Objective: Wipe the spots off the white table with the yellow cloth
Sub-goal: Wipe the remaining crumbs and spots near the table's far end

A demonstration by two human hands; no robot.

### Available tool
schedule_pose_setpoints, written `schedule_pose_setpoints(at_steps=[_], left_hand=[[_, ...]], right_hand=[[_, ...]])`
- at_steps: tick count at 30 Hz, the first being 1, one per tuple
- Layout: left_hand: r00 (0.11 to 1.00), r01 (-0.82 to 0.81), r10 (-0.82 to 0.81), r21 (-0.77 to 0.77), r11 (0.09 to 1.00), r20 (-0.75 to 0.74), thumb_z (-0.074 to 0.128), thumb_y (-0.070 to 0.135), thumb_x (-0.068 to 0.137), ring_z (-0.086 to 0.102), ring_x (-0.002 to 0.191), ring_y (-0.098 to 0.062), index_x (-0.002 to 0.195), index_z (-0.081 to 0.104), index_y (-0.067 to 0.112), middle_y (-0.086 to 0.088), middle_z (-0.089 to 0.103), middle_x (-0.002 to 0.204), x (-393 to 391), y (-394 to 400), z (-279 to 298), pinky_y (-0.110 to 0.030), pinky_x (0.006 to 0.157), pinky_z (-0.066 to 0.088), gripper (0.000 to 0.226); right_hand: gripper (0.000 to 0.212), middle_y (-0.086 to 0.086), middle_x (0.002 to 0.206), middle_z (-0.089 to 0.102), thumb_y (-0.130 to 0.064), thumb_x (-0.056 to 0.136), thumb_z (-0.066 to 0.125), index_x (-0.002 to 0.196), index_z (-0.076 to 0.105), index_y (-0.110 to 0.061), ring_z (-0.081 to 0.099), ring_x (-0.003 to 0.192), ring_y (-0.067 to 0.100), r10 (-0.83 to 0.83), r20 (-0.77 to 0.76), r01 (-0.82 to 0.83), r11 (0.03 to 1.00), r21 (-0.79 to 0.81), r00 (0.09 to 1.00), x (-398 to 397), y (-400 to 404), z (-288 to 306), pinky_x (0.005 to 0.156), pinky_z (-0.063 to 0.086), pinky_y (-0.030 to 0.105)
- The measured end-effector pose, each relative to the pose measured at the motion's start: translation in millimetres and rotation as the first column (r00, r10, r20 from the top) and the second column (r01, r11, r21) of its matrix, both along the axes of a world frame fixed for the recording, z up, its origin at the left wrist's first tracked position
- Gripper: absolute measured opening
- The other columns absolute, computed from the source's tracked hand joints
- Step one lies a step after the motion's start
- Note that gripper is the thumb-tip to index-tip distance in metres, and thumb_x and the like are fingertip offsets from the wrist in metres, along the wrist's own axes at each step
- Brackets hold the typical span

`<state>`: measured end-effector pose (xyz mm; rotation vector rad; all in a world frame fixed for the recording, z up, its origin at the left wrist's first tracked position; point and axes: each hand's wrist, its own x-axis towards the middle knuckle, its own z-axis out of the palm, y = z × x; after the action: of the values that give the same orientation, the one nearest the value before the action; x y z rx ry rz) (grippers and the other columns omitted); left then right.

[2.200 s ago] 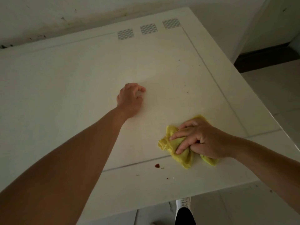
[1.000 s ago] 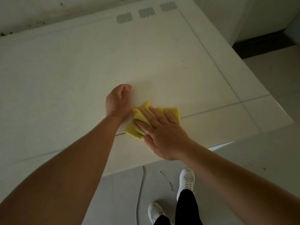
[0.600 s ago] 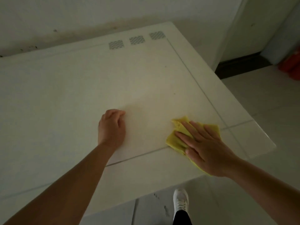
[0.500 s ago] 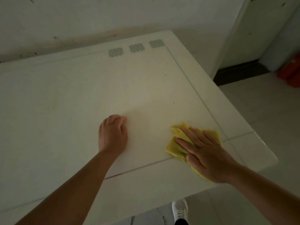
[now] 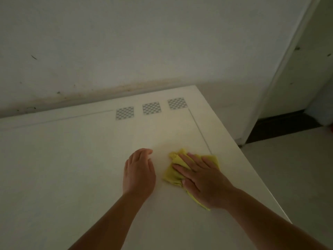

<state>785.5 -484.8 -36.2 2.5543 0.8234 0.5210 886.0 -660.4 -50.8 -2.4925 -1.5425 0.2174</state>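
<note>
The yellow cloth [image 5: 172, 175] lies crumpled on the white table [image 5: 72, 159], near its right side. My right hand [image 5: 201, 179] presses flat on the cloth with the fingers spread, covering most of it. My left hand [image 5: 139, 170] rests on the bare tabletop just left of the cloth, fingers loosely curled, holding nothing. No spots show on the table surface in view.
Three checkered squares [image 5: 151, 108] sit near the table's far edge. A thin groove [image 5: 200, 131] runs along the right side of the top. A stained wall [image 5: 126, 51] stands behind the table. A tiled floor [image 5: 297, 168] and a doorway lie to the right.
The view has tilted up and the near table edge has left the frame. My right hand has slid the cloth further onto the table, close to my left hand.
</note>
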Motion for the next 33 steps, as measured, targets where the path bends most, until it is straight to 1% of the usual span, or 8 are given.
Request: schedule_pose_setpoints(at_steps=[6, 12, 16, 19, 22, 24, 29, 33], left_hand=[[0.995, -0.006, 0.010, 0.049, 0.999, -0.099, 0.042, 0.020, 0.090, 0.040, 0.130, -0.021, 0.125, 0.050, 0.017, -0.004, 0.049, 0.137, 68, 31, -10, -0.034, 0.106, 0.028, 0.036], [0.983, -0.004, 0.016, 0.065, 0.998, -0.181, 0.034, 0.034, 0.092, 0.019, 0.141, -0.013, 0.137, 0.034, 0.024, 0.003, 0.029, 0.152, 121, 49, -16, -0.030, 0.114, 0.015, 0.046], [0.981, 0.008, 0.003, 0.058, 0.998, -0.195, 0.029, 0.040, 0.092, 0.006, 0.144, -0.007, 0.141, 0.025, 0.032, 0.011, 0.018, 0.156, 129, 53, -21, -0.031, 0.116, 0.007, 0.049], [0.981, 0.010, 0.001, 0.058, 0.998, -0.193, 0.029, 0.041, 0.091, 0.004, 0.143, -0.004, 0.141, 0.025, 0.035, 0.013, 0.017, 0.155, 127, 55, -21, -0.029, 0.116, 0.006, 0.050], [0.982, 0.019, -0.010, 0.046, 0.999, -0.188, 0.030, 0.041, 0.091, 0.006, 0.143, -0.004, 0.140, 0.027, 0.034, 0.013, 0.020, 0.155, 126, 55, -18, -0.029, 0.116, 0.008, 0.050], [0.982, 0.032, -0.024, 0.042, 0.999, -0.188, 0.033, 0.039, 0.091, 0.010, 0.143, -0.006, 0.139, 0.031, 0.032, 0.011, 0.024, 0.154, 126, 54, -18, -0.031, 0.117, 0.012, 0.049], [0.986, 0.036, -0.024, 0.064, 0.997, -0.167, 0.035, 0.037, 0.091, 0.018, 0.142, -0.012, 0.137, 0.036, 0.027, 0.005, 0.031, 0.152, 127, 55, -19, -0.033, 0.113, 0.015, 0.047], [0.990, 0.031, -0.019, 0.082, 0.996, -0.143, 0.036, 0.034, 0.091, 0.029, 0.138, -0.019, 0.131, 0.044, 0.022, -0.003, 0.041, 0.146, 126, 52, -20, -0.037, 0.112, 0.021, 0.043]], right_hand=[[0.048, -0.011, 0.158, 0.003, -0.048, 0.093, 0.021, 0.141, 0.014, -0.043, 0.000, 0.144, 0.014, -0.039, 0.025, 0.038, 0.998, 0.039, 0.999, 97, 72, -4, 0.114, 0.007, 0.042], [0.050, -0.006, 0.158, 0.001, -0.048, 0.093, 0.019, 0.142, 0.012, -0.040, -0.002, 0.144, 0.016, -0.162, -0.019, 0.163, 0.986, 0.024, 0.987, 185, 141, -8, 0.114, 0.003, 0.044], [0.053, -0.004, 0.158, -0.001, -0.048, 0.092, 0.017, 0.143, 0.010, -0.037, -0.004, 0.145, 0.018, -0.261, -0.035, 0.261, 0.965, 0.012, 0.965, 230, 177, -12, 0.114, 0.001, 0.045], [0.056, 0.000, 0.158, -0.004, -0.048, 0.092, 0.017, 0.145, 0.009, -0.032, -0.005, 0.145, 0.022, -0.396, -0.043, 0.396, 0.918, 0.000, 0.917, 251, 194, -13, 0.114, -0.001, 0.046], [0.058, 0.006, 0.158, -0.005, -0.046, 0.093, 0.019, 0.145, 0.008, -0.024, -0.007, 0.144, 0.027, -0.583, -0.091, 0.588, 0.809, 0.026, 0.807, 258, 200, -11, 0.114, -0.003, 0.049], [0.058, 0.009, 0.158, -0.006, -0.045, 0.093, 0.020, 0.145, 0.008, -0.022, -0.009, 0.143, 0.031, -0.661, -0.119, 0.668, 0.744, 0.021, 0.741, 257, 196, -9, 0.113, -0.006, 0.050], [0.059, 0.010, 0.157, -0.010, -0.044, 0.093, 0.016, 0.145, 0.001, -0.022, -0.011, 0.142, 0.037, -0.764, -0.125, 0.764, 0.643, -0.059, 0.633, 241, 164, -5, 0.110, -0.001, 0.060], [0.061, 0.010, 0.157, -0.008, -0.049, 0.092, 0.015, 0.145, -0.002, -0.024, 0.001, 0.141, 0.041, -0.788, -0.112, 0.783, 0.615, -0.098, 0.605, 200, 121, -4, 0.106, 0.007, 0.062]])
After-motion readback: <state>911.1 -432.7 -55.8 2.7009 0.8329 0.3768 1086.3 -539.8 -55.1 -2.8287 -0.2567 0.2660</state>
